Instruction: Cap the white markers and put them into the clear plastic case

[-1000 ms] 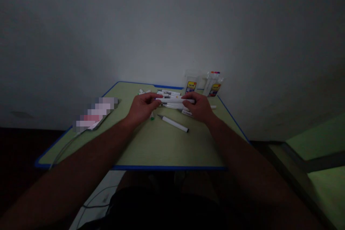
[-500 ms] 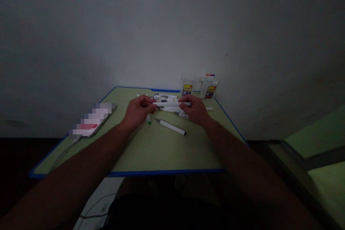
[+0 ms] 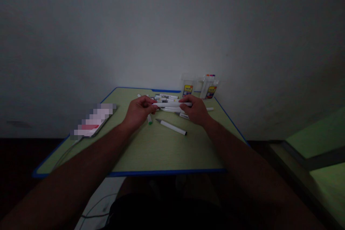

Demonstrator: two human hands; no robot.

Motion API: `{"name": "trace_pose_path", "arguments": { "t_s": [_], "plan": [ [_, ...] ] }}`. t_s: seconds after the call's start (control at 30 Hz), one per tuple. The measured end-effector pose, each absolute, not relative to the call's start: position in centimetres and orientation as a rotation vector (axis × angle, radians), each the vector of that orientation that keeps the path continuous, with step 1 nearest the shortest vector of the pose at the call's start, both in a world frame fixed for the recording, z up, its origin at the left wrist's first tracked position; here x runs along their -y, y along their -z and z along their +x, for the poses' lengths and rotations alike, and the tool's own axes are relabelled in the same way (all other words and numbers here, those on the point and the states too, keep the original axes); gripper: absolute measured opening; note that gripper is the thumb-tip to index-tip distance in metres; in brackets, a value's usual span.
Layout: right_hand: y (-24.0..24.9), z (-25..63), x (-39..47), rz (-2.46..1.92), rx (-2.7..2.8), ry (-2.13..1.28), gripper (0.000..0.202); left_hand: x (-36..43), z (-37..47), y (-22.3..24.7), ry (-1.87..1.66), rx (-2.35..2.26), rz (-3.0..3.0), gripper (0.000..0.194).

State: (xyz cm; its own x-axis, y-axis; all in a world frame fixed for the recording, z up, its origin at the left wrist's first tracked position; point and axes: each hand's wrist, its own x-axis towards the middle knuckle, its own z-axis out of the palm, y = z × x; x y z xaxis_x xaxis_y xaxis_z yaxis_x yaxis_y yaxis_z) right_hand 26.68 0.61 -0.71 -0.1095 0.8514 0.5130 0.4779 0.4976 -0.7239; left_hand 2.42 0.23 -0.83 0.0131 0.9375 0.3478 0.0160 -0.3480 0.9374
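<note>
A white marker [image 3: 168, 104] lies level between my two hands above the table. My left hand [image 3: 139, 110] pinches its left end, and my right hand [image 3: 194, 108] grips its right end with thumb and fingers. Behind and below it several white markers [image 3: 167, 97] lie in a loose pile, partly hidden by my hands. An uncapped marker [image 3: 172, 127] with a dark tip and black end rests on the table nearer to me. Beside my left hand lies a marker with a green end [image 3: 150, 119].
Near the wall stand a clear case with a yellow label [image 3: 188, 90] and another clear case [image 3: 211, 91] holding several markers. A phone-like device [image 3: 99, 120] with a cable lies at the left of the blue-edged table [image 3: 161, 154].
The view has shifted very slightly. Both hands keep their hold on the white marker, with no other clear movement.
</note>
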Motion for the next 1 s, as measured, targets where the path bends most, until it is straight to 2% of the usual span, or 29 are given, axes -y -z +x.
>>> {"name": "trace_pose_path", "arguments": {
  "t_s": [1.0],
  "plan": [
    [0.69, 26.26, -0.4, -1.098, 1.745, -0.457, 0.008, 0.14, 2.55, 0.39, -1.443, -1.019, 1.446, 0.024]
  ]
}}
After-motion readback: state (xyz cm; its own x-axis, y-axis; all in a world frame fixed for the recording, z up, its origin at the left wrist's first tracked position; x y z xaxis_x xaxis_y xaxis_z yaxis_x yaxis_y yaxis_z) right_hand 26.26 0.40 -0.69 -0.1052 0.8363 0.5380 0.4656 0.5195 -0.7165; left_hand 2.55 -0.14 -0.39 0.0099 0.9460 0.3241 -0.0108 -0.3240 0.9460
